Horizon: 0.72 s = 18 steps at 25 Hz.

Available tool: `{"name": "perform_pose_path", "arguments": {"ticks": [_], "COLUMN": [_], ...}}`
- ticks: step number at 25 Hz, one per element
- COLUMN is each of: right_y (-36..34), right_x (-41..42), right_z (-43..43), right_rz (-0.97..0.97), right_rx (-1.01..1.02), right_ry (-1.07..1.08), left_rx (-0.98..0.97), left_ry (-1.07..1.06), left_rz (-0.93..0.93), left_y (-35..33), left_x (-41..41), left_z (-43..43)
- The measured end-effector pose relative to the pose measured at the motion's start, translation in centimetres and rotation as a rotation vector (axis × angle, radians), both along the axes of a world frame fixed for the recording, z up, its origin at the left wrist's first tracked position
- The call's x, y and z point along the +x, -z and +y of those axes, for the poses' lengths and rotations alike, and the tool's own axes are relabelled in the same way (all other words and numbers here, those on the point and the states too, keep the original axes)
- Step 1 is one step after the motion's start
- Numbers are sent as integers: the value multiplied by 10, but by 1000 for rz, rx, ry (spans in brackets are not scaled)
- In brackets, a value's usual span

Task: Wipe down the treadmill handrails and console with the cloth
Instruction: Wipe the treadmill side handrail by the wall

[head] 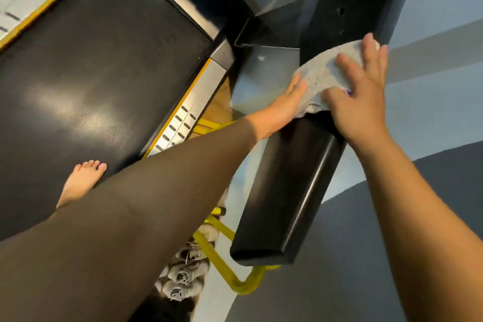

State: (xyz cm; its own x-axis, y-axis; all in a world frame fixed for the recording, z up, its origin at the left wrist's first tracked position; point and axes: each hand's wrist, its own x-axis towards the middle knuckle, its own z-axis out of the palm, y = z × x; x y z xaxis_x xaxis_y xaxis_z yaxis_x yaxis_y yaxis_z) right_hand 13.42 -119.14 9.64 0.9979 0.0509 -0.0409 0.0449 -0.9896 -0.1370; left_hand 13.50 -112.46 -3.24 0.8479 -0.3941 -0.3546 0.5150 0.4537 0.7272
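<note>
The grey cloth (322, 74), soft and fluffy like terry, lies draped over the black handrail (285, 191), a long flat bar with rounded edges and a smooth, slightly shiny surface. The right hand (358, 102) presses on top of the cloth with its fingers spread and straight. The left hand (281, 110), coming from a dark sleeve, lies with straight fingers against the side of the rail and touches the cloth's edge. A bare foot (83, 180) stands on the matte black treadmill belt (91, 73). Worn laced shoes (183, 277) lie beside a yellow tube frame (227, 270).
</note>
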Motion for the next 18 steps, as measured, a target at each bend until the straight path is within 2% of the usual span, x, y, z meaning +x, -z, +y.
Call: {"name": "perform_pose_path", "arguments": {"ticks": [2,4,8,12,15,18], "right_y": [2,4,11,19,26,30], "right_x": [-23,-47,-106,-161,-191,-214], "right_z": [5,10,14,19,25,30], "right_rz": [-18,-12,-22,-15,-6,-9], "right_rx": [54,84,186,213,165,99], "right_ry": [42,45,73,85,107,120], "left_rx": [129,169,236,64,141,120], "left_ry": [88,71,106,74,105,88], "left_rz": [34,132,196,220,240,324], "left_y": [3,3,2,17,9,-7], "left_x": [-27,-53,-104,-161,-195,-221], "left_z": [4,8,10,21,31,39]}}
